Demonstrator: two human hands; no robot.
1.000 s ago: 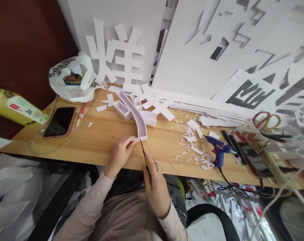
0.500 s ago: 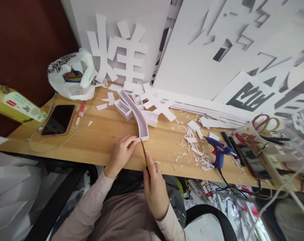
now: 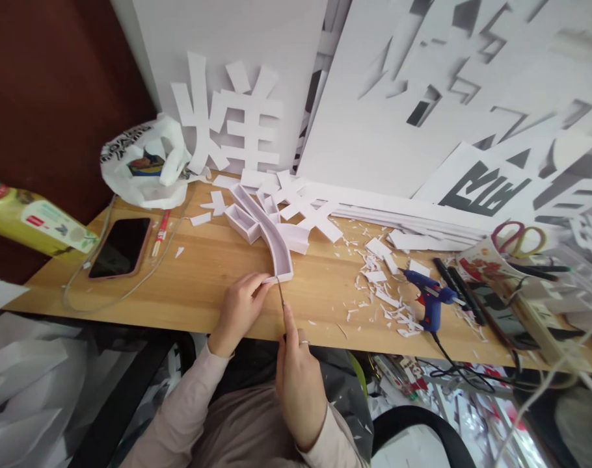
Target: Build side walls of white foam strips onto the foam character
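A white walled letter piece (image 3: 285, 264), shaped like a curved open channel, lies on the wooden table in front of me. My left hand (image 3: 241, 303) pinches the end of a white strip at the channel's near end. In my right hand (image 3: 298, 380) is a utility knife (image 3: 282, 296), its long blade pointing away from me, with the tip at that strip where it meets the channel's left wall. My index finger stretches along the knife, whose handle is mostly hidden in my grip.
Flat white cut-outs (image 3: 306, 211) lie behind the letter piece. To the right are paper scraps (image 3: 381, 273), a blue glue gun (image 3: 430, 296), black markers (image 3: 455, 286) and scissors (image 3: 518, 239) in a cup. A phone (image 3: 120, 248), plastic bag (image 3: 147, 159) and yellow carton (image 3: 45, 224) stand left.
The camera view has shifted slightly, so the scene sits a little lower. Both hands stay at the channel's near end, with the knife held more upright against the strip.
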